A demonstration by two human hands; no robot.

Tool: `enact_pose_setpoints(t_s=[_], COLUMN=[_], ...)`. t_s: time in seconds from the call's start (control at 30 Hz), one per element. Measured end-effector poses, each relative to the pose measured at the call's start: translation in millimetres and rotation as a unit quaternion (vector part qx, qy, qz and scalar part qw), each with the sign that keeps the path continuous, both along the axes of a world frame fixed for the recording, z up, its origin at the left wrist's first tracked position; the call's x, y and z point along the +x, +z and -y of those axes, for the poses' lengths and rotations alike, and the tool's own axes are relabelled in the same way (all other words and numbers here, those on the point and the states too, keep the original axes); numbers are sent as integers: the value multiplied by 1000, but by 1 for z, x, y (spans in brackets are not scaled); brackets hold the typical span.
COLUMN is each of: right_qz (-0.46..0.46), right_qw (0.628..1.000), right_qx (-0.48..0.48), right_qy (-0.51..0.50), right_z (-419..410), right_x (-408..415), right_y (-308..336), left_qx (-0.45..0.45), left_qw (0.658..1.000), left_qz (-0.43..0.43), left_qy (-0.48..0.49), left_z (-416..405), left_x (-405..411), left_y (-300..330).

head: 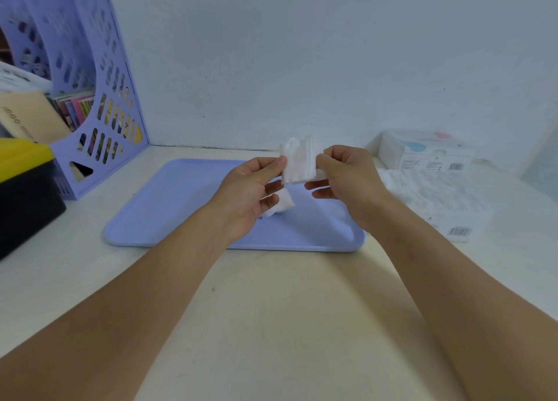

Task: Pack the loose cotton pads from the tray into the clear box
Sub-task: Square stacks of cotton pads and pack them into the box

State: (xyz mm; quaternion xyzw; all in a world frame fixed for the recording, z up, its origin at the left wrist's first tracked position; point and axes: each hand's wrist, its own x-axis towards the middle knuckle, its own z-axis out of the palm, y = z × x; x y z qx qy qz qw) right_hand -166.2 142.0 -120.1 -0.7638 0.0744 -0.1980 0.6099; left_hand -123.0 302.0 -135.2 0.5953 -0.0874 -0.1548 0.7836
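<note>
A small stack of white cotton pads [299, 162] is held upright in the air above the blue tray [169, 207]. My left hand [250, 192] pinches its left edge and my right hand [347, 180] grips its right edge. A few more loose pads [279, 206] lie on the tray just below my left hand, partly hidden by it. The clear box [434, 154] stands at the back right against the wall, with white pads inside. Its clear lid or packaging [437, 201] lies in front of it.
A lilac magazine rack [99, 98] with booklets stands at the back left. A black box with a yellow lid [24, 186] sits at the left edge. The beige tabletop [271, 310] stretches toward me; a white wall closes the back.
</note>
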Motion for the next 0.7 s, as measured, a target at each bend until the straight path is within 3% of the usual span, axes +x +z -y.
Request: enact_pose_setpoints(t_s=[0.23,0.4,0.7], right_qz=[-6,-20,-18], right_qw=[999,998,1000], right_qx=[-31,-36,14], right_qy=[-27,-45,-1], right_z=[-9,-11,-14], right_x=[4,6,0], right_y=[-9,-9,1], left_qx=[-3,-53,-50], left_qw=[999,996,998], left_qz=[-37,-69,-49], left_qy=[21,-1,-4], left_z=[13,16,13], left_x=[-11,-20,-18], left_y=[-5,4,7])
